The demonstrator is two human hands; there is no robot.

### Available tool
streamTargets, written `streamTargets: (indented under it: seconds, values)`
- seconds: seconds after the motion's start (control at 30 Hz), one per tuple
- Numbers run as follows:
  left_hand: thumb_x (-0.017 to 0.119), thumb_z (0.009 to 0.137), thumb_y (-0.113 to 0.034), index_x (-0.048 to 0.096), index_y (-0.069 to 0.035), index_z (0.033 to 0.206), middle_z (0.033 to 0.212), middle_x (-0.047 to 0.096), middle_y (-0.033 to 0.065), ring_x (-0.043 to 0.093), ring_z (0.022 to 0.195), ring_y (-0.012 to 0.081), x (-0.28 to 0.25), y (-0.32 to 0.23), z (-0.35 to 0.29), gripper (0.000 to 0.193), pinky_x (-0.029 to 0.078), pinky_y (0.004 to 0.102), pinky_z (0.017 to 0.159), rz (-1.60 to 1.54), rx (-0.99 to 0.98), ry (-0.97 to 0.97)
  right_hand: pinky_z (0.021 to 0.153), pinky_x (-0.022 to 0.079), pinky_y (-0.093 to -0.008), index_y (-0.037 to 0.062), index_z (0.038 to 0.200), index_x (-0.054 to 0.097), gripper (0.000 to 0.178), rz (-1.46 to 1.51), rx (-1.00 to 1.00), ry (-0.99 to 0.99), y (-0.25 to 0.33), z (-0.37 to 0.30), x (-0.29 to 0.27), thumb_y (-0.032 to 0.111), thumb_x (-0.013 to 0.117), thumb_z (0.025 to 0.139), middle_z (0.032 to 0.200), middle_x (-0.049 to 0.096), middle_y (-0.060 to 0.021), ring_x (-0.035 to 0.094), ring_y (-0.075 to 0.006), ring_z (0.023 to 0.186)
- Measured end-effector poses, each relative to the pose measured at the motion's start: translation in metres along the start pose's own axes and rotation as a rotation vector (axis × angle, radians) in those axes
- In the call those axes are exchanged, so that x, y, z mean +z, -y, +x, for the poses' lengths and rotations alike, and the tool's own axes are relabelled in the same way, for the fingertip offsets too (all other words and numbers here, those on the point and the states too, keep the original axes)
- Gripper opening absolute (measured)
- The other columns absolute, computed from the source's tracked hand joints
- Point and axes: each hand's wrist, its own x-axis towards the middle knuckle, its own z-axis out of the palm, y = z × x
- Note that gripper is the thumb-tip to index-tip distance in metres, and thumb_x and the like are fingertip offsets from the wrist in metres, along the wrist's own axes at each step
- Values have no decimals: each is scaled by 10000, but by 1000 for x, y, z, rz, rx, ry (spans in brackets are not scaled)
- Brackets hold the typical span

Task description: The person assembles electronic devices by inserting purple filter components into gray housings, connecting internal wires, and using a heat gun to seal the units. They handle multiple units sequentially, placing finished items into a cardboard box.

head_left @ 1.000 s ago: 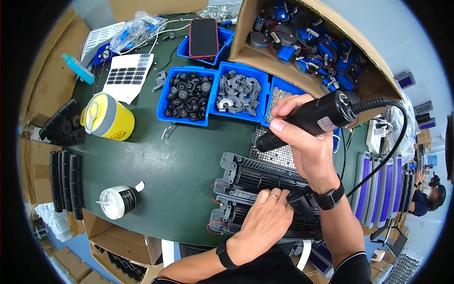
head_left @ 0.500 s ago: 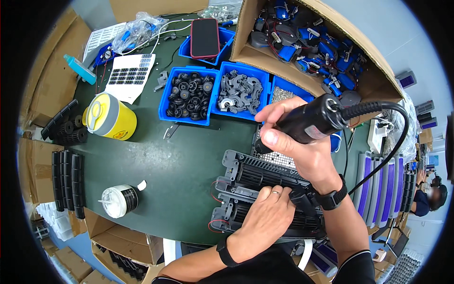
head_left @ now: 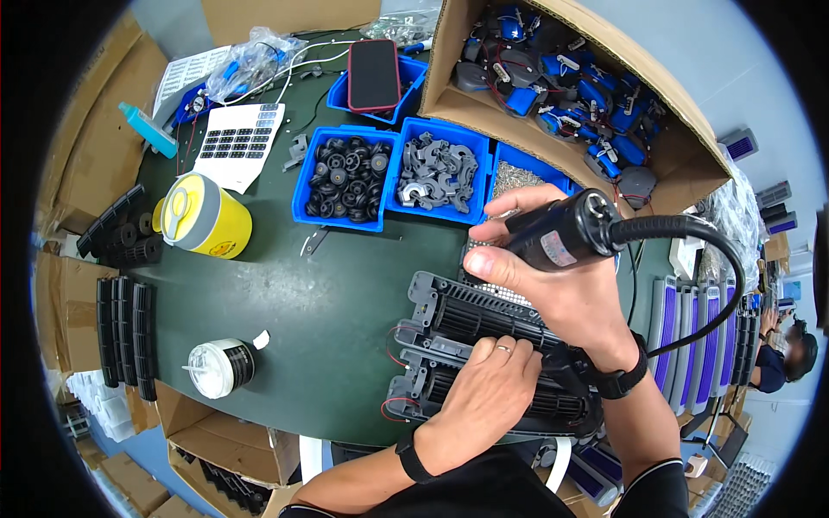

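Observation:
My right hand (head_left: pixel 574 302) is wrapped round a black electric screwdriver (head_left: pixel 553 237) with a thick cable. It hovers above two grey plastic housings, and the tool's tip is hidden behind my fingers. The far housing (head_left: pixel 422 296) and the near housing (head_left: pixel 413 390) lie side by side, each with a black ribbed roller (head_left: pixel 462 322) inside and thin red wires at the left end. My left hand (head_left: pixel 488 384) rests over them with its fingers curled together and pressed down near the right part. What its fingertips grip is covered.
Blue bins hold black wheels (head_left: pixel 348 179), grey clips (head_left: pixel 439 168) and small screws (head_left: pixel 516 175). A carton (head_left: pixel 570 142) of blue-wrapped parts stands behind them. Left are a yellow mug (head_left: pixel 207 216), a white jar (head_left: pixel 220 369) and spare rollers (head_left: pixel 125 332). Purple-and-grey units (head_left: pixel 686 345) stand right, near another person (head_left: pixel 781 358).
My right hand and the screwdriver have come slightly lower, toward me. My left hand has stayed nearly in place over the housings.

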Motion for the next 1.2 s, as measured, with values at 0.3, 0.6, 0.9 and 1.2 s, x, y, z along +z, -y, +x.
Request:
streamTargets:
  seconds: [0.3,0.6,0.9,1.2]
  values:
    - [611,885,-64,667,3,1101,1003,566,99,551,968,257,3,2,-2,234,422,380,875,-63,2,-17,901,632,-388,4,1177,636,387,-20,-114,-77,24,-9,-5,-17,854,858,1006,769,-145,774,-241,991]
    - [633,835,-64,648,20,1070,1018,574,128,573,985,265,16,3,-4,250,428,370,868,-120,20,-270,1017,603,-493,22,1182,562,460,82,-136,114,48,-28,7,-106,823,826,1021,740,-164,753,-284,1053]
    - [651,812,-50,644,77,1180,1149,618,172,592,1107,314,23,2,-11,389,443,408,983,-295,-30,-164,1015,604,-475,27,1151,594,418,14,-92,161,39,-20,21,-136,809,831,1006,741,-143,752,-268,1069]
    - [617,843,17,617,78,1267,1224,645,241,607,1195,419,27,3,-12,429,469,507,1035,-410,-50,-198,974,615,-410,41,1111,616,385,-76,-95,214,32,-17,23,-106,842,835,1011,734,-115,747,-238,1076]
